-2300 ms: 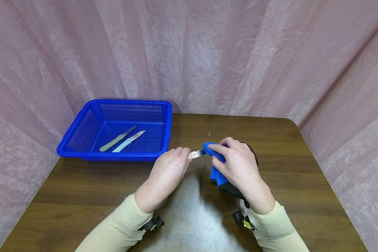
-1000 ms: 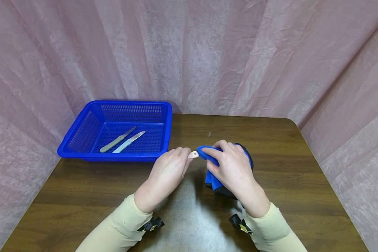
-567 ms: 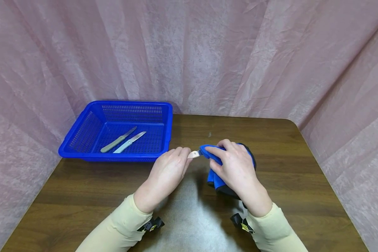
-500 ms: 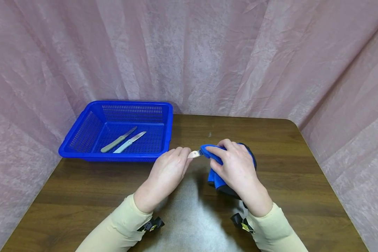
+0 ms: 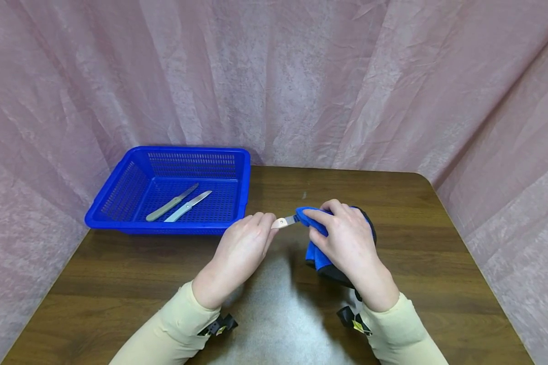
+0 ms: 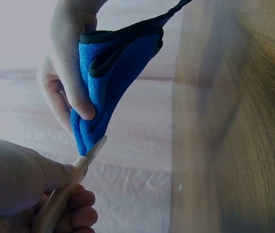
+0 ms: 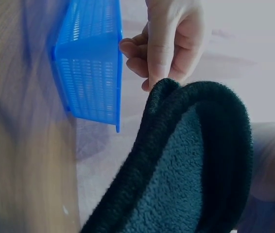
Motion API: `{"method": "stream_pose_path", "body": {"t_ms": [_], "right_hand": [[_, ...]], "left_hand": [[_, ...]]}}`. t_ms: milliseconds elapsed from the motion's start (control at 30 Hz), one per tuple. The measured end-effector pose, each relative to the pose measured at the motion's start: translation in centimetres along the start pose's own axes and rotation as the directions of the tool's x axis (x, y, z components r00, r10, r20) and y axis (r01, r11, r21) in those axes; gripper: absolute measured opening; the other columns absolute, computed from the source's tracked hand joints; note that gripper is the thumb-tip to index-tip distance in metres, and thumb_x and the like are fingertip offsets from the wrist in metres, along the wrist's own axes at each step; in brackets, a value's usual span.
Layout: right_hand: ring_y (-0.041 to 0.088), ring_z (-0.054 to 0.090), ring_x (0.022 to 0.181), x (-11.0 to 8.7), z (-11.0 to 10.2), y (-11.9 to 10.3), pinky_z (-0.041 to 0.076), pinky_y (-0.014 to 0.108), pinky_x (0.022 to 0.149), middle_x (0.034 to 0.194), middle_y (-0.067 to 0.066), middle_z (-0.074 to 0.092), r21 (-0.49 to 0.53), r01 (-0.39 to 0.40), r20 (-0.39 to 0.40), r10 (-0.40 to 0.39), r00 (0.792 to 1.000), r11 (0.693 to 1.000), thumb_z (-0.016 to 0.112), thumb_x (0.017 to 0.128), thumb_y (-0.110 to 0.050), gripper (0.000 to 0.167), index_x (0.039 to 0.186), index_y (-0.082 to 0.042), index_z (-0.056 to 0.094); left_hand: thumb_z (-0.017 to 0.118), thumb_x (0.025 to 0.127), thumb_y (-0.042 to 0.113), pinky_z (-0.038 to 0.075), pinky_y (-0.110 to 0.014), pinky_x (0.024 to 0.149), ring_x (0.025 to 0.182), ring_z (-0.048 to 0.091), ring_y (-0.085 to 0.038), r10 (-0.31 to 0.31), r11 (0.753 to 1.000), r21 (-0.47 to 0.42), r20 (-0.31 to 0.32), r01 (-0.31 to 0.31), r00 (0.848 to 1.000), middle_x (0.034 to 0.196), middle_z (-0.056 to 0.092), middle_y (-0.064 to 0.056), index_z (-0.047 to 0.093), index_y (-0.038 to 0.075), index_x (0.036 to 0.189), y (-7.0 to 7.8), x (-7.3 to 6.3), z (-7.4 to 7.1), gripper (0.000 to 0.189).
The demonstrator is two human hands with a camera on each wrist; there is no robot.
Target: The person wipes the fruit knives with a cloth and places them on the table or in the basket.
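Observation:
My left hand (image 5: 246,243) grips the beige handle of a knife (image 5: 280,223), whose blade points right. A short stretch of blade shows beside the handle, and the rest is hidden inside a folded blue cloth (image 5: 316,257) with black edging. My right hand (image 5: 347,235) pinches that cloth around the blade between thumb and fingers. In the left wrist view, the thumb lies along the knife handle (image 6: 60,204) and the cloth (image 6: 113,82) hangs in folds. The cloth's dark edge (image 7: 176,160) covers much of the right wrist view.
On the wooden table (image 5: 415,223), a blue plastic basket (image 5: 244,190) stands at the back left. Inside it lie two knives, one with a greenish handle (image 5: 163,209) and one with a pale blue handle (image 5: 179,212). A pink curtain (image 5: 301,81) hangs behind.
My right hand and the cloth slid left over the blade to the handle, then back right, baring some blade again. My left hand has stayed nearly still with the knife.

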State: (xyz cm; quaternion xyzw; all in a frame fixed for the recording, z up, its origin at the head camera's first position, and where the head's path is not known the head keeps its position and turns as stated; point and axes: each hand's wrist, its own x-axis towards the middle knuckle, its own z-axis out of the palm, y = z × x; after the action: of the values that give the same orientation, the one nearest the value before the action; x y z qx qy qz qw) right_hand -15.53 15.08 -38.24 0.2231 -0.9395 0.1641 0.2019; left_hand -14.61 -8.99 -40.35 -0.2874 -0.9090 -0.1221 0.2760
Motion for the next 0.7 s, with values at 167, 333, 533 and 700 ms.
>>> {"method": "stream_pose_path", "body": {"t_ms": [167, 333, 533, 700], "right_hand": [[0.033, 0.072, 0.097, 0.0, -0.1, 0.2, 0.055, 0.054, 0.095, 0.114, 0.011, 0.074, 0.002, -0.011, -0.002, 0.011, 1.0, 1.0, 0.083, 0.093, -0.019, 0.035, 0.127, -0.022, 0.085], [0.034, 0.072, 0.099, 0.1, -0.2, 0.5, 0.054, 0.055, 0.096, 0.115, 0.012, 0.074, 0.001, -0.029, 0.007, 0.029, 1.0, 1.0, 0.082, 0.094, -0.02, 0.034, 0.128, -0.022, 0.085], [0.034, 0.072, 0.101, 0.1, -0.2, 0.8, 0.054, 0.055, 0.096, 0.115, 0.012, 0.074, 0.005, -0.044, 0.009, 0.044, 0.999, 0.999, 0.081, 0.094, -0.019, 0.034, 0.128, -0.022, 0.085], [0.035, 0.071, 0.101, 0.1, -0.3, 1.1, 0.054, 0.055, 0.095, 0.116, 0.012, 0.074, -0.002, -0.062, 0.011, 0.062, 0.998, 0.998, 0.08, 0.095, -0.019, 0.035, 0.129, -0.022, 0.084]], "left_hand": [[0.081, 0.103, 0.016, 0.048, -0.037, 0.056, 0.065, 0.06, -0.024, 0.003, 1.0, 0.002, -0.007, -0.002, 1.0, 0.079, 0.059, -0.004, 0.066, 0.002, 0.101, 0.0, 0.0, -0.1, 0.02], [0.081, 0.103, 0.016, 0.048, -0.037, 0.056, 0.065, 0.059, -0.023, -0.004, 1.0, -0.005, 0.002, 0.004, 1.0, 0.079, 0.06, -0.004, 0.067, 0.002, 0.103, 0.0, 0.0, -0.2, 0.02], [0.081, 0.103, 0.016, 0.049, -0.038, 0.056, 0.065, 0.059, -0.024, -0.01, 1.0, -0.009, 0.01, 0.01, 1.0, 0.079, 0.059, -0.004, 0.067, 0.003, 0.104, 0.0, 0.0, -0.2, 0.02], [0.081, 0.103, 0.016, 0.049, -0.039, 0.056, 0.065, 0.059, -0.026, -0.003, 1.0, -0.009, -0.004, 0.003, 1.0, 0.078, 0.058, -0.004, 0.066, 0.003, 0.102, -0.1, -0.1, -0.2, 0.02]]}}
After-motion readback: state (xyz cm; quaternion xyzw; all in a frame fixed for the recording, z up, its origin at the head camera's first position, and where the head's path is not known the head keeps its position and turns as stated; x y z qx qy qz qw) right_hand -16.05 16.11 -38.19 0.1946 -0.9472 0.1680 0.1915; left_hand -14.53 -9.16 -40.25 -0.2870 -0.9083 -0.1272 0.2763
